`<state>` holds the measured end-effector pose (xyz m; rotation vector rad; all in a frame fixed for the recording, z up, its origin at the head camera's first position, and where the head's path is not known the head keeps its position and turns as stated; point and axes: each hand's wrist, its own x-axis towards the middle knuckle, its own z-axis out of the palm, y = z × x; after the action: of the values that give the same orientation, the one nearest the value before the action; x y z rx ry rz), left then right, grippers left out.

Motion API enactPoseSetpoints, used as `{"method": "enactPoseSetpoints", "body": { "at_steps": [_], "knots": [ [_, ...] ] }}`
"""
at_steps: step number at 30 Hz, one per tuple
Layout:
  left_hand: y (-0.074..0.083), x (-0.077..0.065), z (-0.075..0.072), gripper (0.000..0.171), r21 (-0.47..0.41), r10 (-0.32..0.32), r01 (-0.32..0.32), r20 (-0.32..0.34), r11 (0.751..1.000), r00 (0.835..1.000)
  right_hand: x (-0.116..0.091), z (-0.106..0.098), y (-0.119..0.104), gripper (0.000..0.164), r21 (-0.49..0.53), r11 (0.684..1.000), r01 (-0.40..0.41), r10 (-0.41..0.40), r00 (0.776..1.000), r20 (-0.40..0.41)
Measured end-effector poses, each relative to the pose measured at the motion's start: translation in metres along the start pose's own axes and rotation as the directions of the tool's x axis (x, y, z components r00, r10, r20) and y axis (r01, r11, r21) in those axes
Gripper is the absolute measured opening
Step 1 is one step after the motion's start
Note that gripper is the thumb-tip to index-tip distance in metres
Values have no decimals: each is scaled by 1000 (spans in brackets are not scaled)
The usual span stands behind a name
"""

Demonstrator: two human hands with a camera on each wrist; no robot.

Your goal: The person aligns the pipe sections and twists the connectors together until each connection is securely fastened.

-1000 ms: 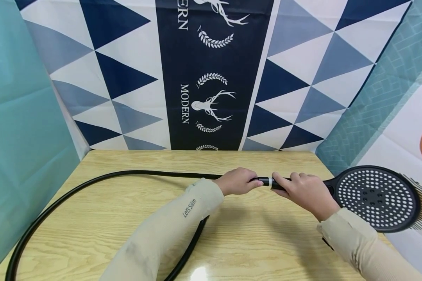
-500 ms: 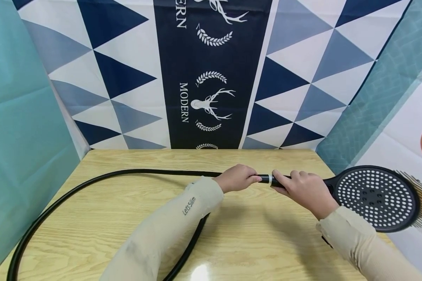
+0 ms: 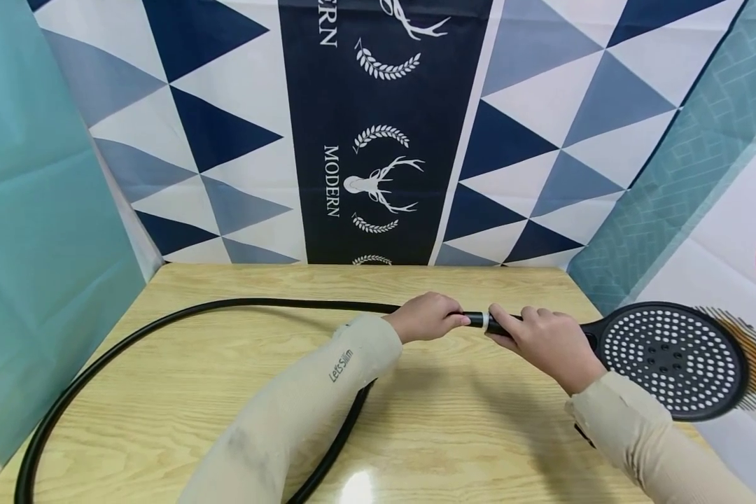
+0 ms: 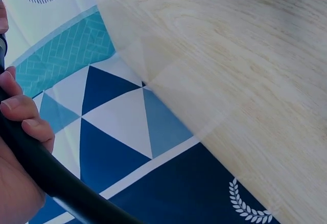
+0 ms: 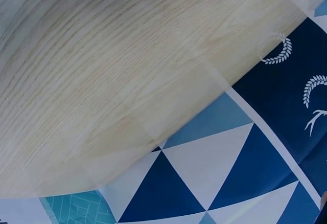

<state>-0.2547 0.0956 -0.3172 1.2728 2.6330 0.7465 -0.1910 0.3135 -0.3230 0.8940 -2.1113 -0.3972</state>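
A black shower head (image 3: 674,360) with a round face full of pale holes is held out at the right, over the table's right side. My right hand (image 3: 544,343) grips its handle. Just left of the thumb, a white ring (image 3: 486,320) marks where handle and hose end meet. My left hand (image 3: 428,316) grips the end of the black hose (image 3: 258,303) beside that ring. In the left wrist view the fingers of the left hand (image 4: 23,111) curl round the hose (image 4: 46,168). The right wrist view shows only a sliver of a hand at its lower right edge.
The hose loops left across the light wooden table (image 3: 164,406) and passes behind my left forearm. It comes out below the arm and runs off the near edge. A patterned cloth (image 3: 227,140) hangs behind the table, with more cloth at both sides.
The shower head's round face has dipped very slightly. Both hands keep their hold at nearly the same place, and the head view has shifted a little.
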Motion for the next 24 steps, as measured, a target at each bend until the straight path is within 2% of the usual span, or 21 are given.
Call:
{"method": "enactPoseSetpoints", "body": {
  "at_steps": [4, 10, 12, 17, 24],
  "knots": [
    [-2, 0, -2, 25, -8, 19, -19, 2, 1000, 1000, 2, 0, 1, 52, -3, 1000, -1, 1, 1000, -9],
    [-9, -8, -5, 20, -52, 0, 0, -7, 999, 1000, 11, 5, -2, 51, 4, 1000, 29, -29, 1000, -4],
    [-10, -9, -6, 20, -60, 16, -17, -15, 998, 1000, 11, 5, -2, 51, 3, 1000, 25, -25, 1000, -4],
    [-5, -3, -4, 21, -67, 49, -49, -8, 997, 999, 6, 1, 2, 51, -8, 1000, 19, -19, 1000, -15],
    [-2, 2, -1, 21, -111, 43, -38, 42, 993, 998, 1, -1, 6, 51, -25, 999, 43, -44, 999, -17]
  ]
}}
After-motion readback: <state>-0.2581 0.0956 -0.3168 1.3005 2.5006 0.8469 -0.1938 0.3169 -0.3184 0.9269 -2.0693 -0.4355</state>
